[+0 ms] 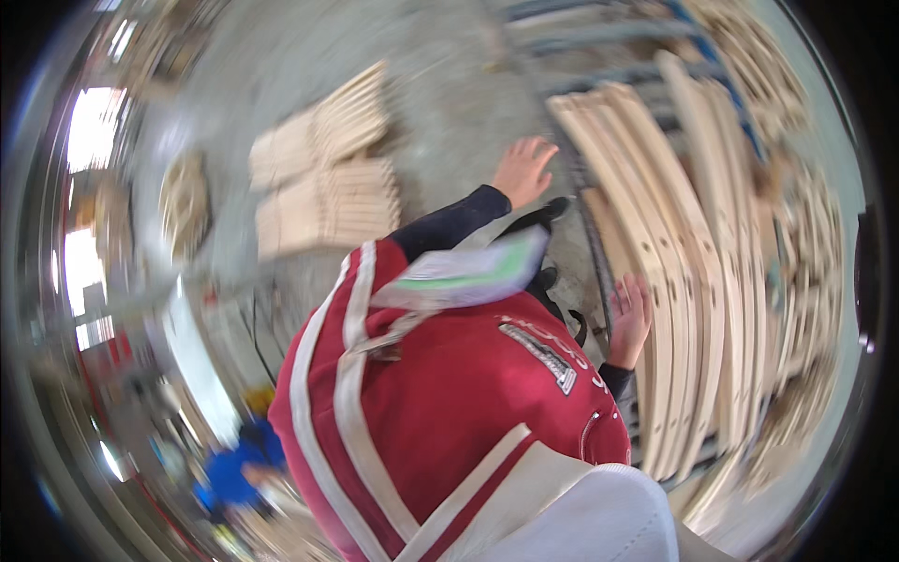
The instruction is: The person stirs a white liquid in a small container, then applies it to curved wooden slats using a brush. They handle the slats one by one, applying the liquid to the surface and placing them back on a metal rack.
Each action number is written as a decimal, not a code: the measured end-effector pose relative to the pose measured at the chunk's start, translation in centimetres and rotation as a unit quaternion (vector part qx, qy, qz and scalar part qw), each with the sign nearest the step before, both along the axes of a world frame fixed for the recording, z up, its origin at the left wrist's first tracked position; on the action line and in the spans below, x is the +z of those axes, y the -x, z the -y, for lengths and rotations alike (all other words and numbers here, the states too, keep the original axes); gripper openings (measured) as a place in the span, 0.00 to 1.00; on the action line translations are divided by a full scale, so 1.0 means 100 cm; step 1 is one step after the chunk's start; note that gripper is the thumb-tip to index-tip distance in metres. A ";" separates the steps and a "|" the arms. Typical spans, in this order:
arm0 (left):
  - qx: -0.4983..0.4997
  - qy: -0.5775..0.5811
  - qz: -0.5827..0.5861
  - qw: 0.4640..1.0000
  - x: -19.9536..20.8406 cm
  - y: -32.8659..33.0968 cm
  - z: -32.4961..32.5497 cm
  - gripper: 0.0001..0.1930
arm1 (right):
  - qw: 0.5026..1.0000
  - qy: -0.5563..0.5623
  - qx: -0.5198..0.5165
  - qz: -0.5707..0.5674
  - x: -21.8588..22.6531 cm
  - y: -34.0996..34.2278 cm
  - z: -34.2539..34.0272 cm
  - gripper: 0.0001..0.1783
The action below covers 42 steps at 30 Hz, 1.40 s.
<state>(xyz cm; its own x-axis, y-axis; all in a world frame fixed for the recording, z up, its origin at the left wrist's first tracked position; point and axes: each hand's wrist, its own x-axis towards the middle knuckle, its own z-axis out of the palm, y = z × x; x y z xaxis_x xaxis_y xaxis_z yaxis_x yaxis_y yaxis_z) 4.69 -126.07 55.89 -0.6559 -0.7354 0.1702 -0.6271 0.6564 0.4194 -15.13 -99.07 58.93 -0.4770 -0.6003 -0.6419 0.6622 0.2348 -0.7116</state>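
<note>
My left hand (524, 173) reaches out over the floor with its fingers apart and nothing in them. It is just short of the near end of a row of long, curved pale wooden slats (663, 245) with small dark holes. Beside the outer slat is my right hand (631, 318), fingers stretched out and holding nothing. I cannot tell whether it touches the wood. The slats lie side by side on a dark metal rack (592, 245). A second group of curved slats (726, 215) lies just past them.
Two stacks of wooden pieces, one (323, 126) beyond the other (328, 208), stand on the grey floor to the left. More wooden parts (810, 281) are heaped at the right. A blurred person in blue (245, 464) is at the lower left. A card (468, 272) hangs from my neck.
</note>
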 end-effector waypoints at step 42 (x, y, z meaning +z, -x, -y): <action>0.703 -0.380 -0.050 0.599 -0.305 -0.660 -0.154 0.26 | 0.618 -0.039 0.762 -0.191 -0.213 -0.521 0.415 0.19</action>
<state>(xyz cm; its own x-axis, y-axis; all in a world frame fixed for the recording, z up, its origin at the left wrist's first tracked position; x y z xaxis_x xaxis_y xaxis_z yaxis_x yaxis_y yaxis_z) 70.73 -110.64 25.42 0.6890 -0.4389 -0.5768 -0.2827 -0.8955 0.3437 36.98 -140.57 37.66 0.4773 -0.5135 -0.7131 -0.5821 0.4231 -0.6943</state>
